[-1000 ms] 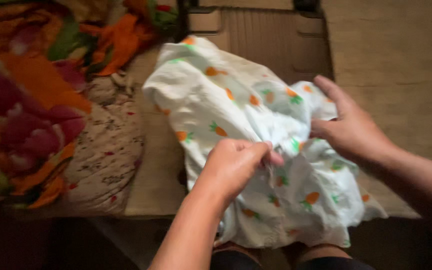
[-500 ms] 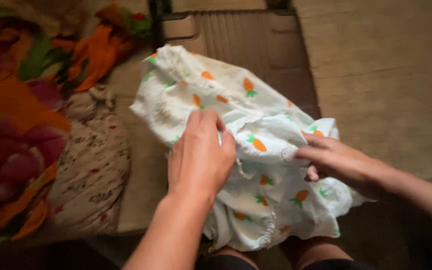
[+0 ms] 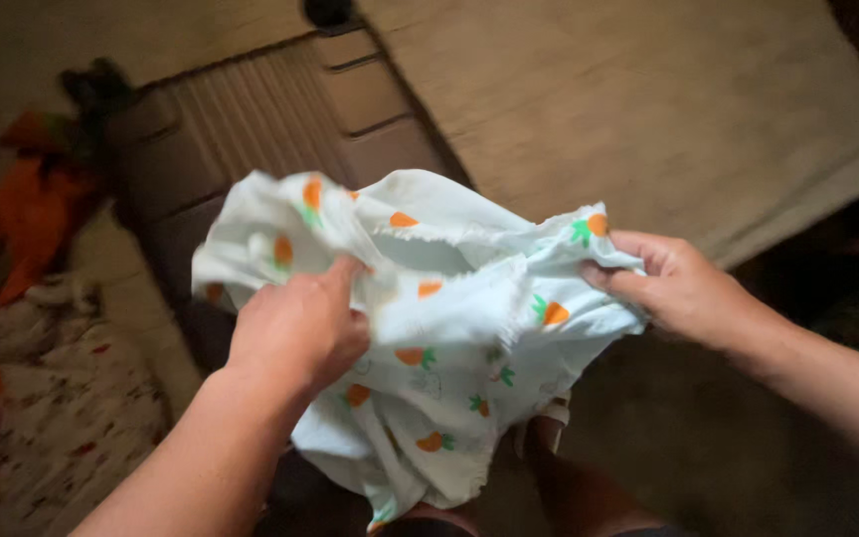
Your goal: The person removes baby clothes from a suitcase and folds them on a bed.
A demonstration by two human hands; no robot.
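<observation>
A white cloth (image 3: pixel 449 338) printed with orange carrots hangs bunched in the air between both hands. My left hand (image 3: pixel 295 328) grips its left part, fingers curled into the fabric near the top edge. My right hand (image 3: pixel 673 288) pinches the cloth's right edge between thumb and fingers. The lower part of the cloth drapes down over my knees (image 3: pixel 559 477) at the bottom of the view.
A tan mat (image 3: pixel 648 109) covers the floor at upper right. A brown ribbed wooden piece (image 3: pixel 251 109) lies behind the cloth. At left lie a floral quilted cushion (image 3: pixel 62 418) and orange bedding (image 3: pixel 32 214).
The cloth has been lifted off the surface and spread between the hands. My left hand moved left, my right hand moved up and right. The view swung right.
</observation>
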